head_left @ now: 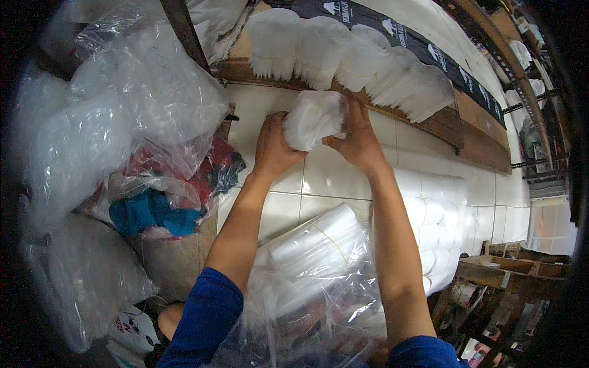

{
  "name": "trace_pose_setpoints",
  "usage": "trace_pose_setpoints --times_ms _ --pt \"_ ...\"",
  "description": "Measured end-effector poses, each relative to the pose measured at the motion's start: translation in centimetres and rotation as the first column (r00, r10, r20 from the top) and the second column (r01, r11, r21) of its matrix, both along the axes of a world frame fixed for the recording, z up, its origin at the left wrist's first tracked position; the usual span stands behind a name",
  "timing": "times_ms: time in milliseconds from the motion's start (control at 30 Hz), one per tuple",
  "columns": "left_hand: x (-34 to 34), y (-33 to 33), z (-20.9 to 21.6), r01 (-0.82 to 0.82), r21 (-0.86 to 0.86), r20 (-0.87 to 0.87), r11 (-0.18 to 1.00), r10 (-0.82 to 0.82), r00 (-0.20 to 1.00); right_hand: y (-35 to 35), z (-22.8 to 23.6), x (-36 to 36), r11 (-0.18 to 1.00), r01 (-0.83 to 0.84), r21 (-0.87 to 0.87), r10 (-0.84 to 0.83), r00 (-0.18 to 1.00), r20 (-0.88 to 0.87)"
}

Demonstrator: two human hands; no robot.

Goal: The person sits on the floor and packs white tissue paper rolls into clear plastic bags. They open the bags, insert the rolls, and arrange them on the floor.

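Note:
Between my two hands is a thick bundle of whitish translucent plastic bags (pixel 314 119), held off the tiled floor. My left hand (pixel 274 146) is closed around its left side, and my right hand (pixel 358 136) grips the right side with the thumb in front. Just beyond, a row of similar bag bundles (pixel 322 52) fans out along a wooden board (pixel 485 144), with thin bands around some of them. Below my hands, a large clear plastic sack (pixel 307 300) lies between my forearms with a banded roll of white bags (pixel 319 236) at its mouth.
To the right, white rolled packs (pixel 432 214) are stacked on the tiles. Big clear plastic sacks (pixel 123 104) crowd the left, beside red and teal cloth (pixel 156 211). A black printed strip (pixel 392 29) runs behind the board. Metal shelving (pixel 521 80) and a wooden rack (pixel 509 276) stand right.

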State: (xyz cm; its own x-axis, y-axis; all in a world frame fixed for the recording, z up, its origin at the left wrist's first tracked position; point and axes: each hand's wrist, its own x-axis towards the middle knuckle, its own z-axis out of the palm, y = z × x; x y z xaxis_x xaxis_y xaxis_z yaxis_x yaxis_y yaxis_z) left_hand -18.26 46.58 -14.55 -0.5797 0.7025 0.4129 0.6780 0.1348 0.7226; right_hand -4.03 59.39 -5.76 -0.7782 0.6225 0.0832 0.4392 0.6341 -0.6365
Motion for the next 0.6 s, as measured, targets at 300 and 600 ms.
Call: trace_pose_setpoints --times_ms 300,600 --pt "7.2 -2.6 1.9 -0.128 0.07 -0.232 0.989 0.14 0.963 -8.1 1.3 4.2 0.278 0.077 -0.957 -0.564 0.82 -0.098" --pt "10.7 -4.9 2.6 0.001 0.159 0.125 0.987 -0.021 0.992 -8.4 -2.8 5.9 0.583 0.379 -0.719 -0.704 0.677 -0.214"
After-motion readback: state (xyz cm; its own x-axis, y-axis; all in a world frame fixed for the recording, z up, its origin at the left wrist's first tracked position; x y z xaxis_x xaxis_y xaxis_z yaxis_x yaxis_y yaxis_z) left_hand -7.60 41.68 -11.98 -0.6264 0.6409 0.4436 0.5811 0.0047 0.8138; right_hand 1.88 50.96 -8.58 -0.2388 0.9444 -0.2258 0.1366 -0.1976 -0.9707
